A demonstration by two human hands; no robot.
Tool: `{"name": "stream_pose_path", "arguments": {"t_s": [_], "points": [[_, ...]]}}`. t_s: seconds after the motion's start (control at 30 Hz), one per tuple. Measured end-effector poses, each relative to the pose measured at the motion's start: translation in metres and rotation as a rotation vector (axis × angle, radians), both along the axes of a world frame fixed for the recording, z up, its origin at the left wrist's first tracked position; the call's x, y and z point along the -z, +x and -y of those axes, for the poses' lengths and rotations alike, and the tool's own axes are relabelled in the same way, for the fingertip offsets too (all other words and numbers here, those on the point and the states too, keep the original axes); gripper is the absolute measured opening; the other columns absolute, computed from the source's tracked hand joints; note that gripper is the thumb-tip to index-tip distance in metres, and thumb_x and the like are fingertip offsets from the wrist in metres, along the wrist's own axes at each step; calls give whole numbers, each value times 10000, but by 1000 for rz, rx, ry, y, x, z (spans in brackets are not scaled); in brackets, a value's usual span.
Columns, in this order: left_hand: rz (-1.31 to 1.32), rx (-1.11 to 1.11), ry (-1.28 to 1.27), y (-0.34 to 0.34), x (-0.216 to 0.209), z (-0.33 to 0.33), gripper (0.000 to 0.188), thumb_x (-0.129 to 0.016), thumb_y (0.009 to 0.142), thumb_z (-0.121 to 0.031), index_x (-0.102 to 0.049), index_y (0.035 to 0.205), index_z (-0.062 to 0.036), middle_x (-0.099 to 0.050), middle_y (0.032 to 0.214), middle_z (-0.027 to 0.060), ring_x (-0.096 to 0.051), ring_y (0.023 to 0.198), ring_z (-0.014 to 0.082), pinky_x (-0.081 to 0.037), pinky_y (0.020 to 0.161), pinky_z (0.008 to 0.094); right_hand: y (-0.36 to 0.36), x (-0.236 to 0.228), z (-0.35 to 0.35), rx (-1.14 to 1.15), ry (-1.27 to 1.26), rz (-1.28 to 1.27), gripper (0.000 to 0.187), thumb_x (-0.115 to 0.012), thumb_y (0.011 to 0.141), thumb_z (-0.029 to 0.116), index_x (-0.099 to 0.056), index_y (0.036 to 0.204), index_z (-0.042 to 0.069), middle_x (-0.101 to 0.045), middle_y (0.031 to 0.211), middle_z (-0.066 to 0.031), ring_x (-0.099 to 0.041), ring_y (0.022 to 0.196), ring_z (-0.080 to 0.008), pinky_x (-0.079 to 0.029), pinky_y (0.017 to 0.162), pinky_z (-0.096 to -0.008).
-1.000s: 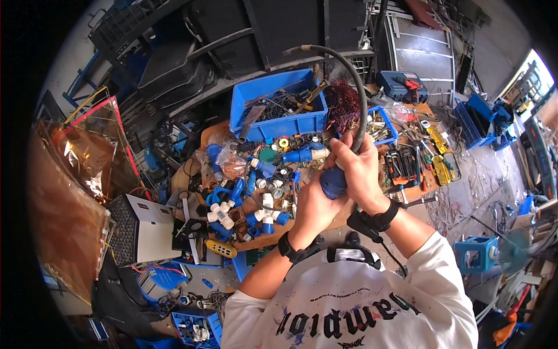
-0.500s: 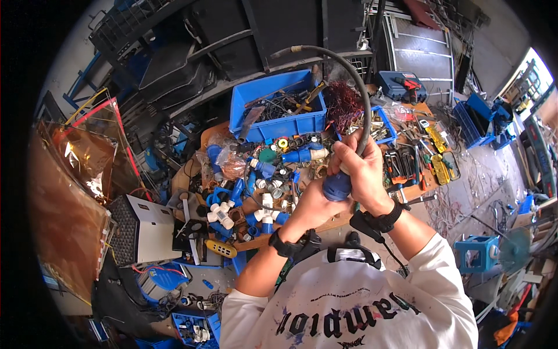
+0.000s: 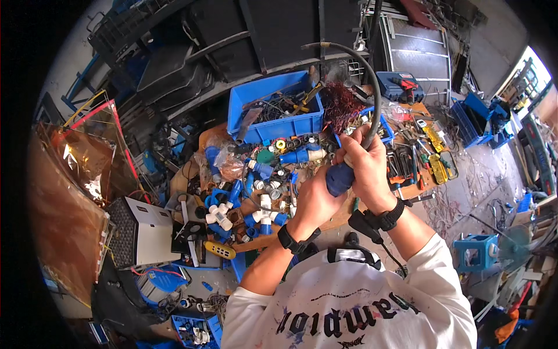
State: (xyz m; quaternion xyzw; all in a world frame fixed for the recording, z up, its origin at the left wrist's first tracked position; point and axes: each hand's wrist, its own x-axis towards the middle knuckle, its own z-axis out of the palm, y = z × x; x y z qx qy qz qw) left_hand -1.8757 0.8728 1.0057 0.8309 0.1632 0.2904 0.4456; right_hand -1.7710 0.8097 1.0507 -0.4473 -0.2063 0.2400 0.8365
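In front of me, over the near edge of the workbench, I hold a dark blue industrial plug (image 3: 339, 179) with both hands. My left hand (image 3: 315, 200) is wrapped round its lower left side, and those fingers are partly hidden. My right hand (image 3: 369, 168) grips the upper end, where a thick dark cable (image 3: 375, 87) comes out. That cable arches up and bends left, its free end in the air above the blue crate. Below and left of my hands lie blue and white connectors (image 3: 265, 212) on the bench.
A blue crate (image 3: 279, 129) of cable scraps and tools stands at the back of the bench (image 3: 331, 224). Right of it lie reddish wire strands (image 3: 343, 104), hand tools (image 3: 415, 160) and a drill on a case (image 3: 408, 87). A yellow power strip (image 3: 220, 249) sits at the left front.
The cable's arch and free end have swung right. Both hands still hold the plug, which is tilted a little differently, and my left hand has turned slightly around it.
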Motion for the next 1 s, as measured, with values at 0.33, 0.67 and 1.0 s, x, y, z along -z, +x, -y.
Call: {"name": "stream_pose_path", "arguments": {"t_s": [0.33, 0.67, 1.0], "points": [[68, 358, -224, 6, 13, -19, 315, -758, 738, -126, -607, 995, -25, -676, 792, 64, -674, 703, 182, -525, 654, 320, 0, -4, -2, -19, -19, 107, 237, -612, 877, -5, -409, 811, 99, -514, 686, -12, -547, 551, -111, -478, 517, -267], [-158, 809, -966, -5, -8, -38, 352, -773, 772, -241, -586, 957, -7, -612, 762, 34, -616, 627, 153, -518, 585, 316, 2, -10, -5, -106, -1, -76, 223, -597, 889, 8, -415, 815, 113, -523, 646, -40, -541, 544, -150, -499, 524, -315], [-88, -27, -106, 8, 4, -9, 486, -828, 688, -222, -533, 1004, 2, -653, 894, 239, -659, 780, 408, -524, 650, 453, -1, 8, -15, 74, 13, 43, 216, -609, 893, 6, -425, 825, 98, -523, 686, -6, -550, 581, -94, -473, 540, -252]]}}
